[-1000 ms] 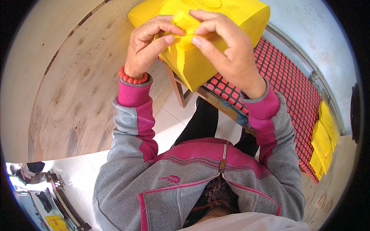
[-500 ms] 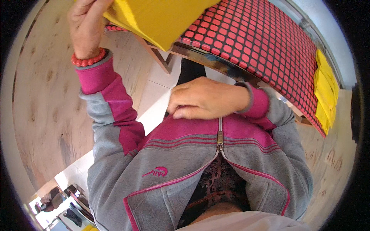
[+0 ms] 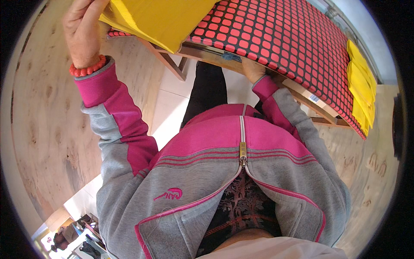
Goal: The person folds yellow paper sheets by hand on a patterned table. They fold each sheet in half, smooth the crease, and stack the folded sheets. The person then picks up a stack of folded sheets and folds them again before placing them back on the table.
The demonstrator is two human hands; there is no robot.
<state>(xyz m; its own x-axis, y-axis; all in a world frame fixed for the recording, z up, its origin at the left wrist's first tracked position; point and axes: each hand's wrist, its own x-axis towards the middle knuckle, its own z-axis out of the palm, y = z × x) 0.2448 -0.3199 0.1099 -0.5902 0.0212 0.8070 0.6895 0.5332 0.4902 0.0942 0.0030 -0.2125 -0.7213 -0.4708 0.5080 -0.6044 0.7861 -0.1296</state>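
Cloth point(image 3: 157, 21) is bright yellow, nearly smooth, sharp-cornered; left hand point(image 3: 84, 34) at its edge, right hand point(image 3: 253, 69) part-hidden, I cannot tell either grip.

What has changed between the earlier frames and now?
The right hand let go of the yellow fabric, came back toward the body, then reached under the near edge of the patterned tabletop; its fingers are hidden. The left hand stayed at the fabric; the yellow stack stayed on the tabletop.
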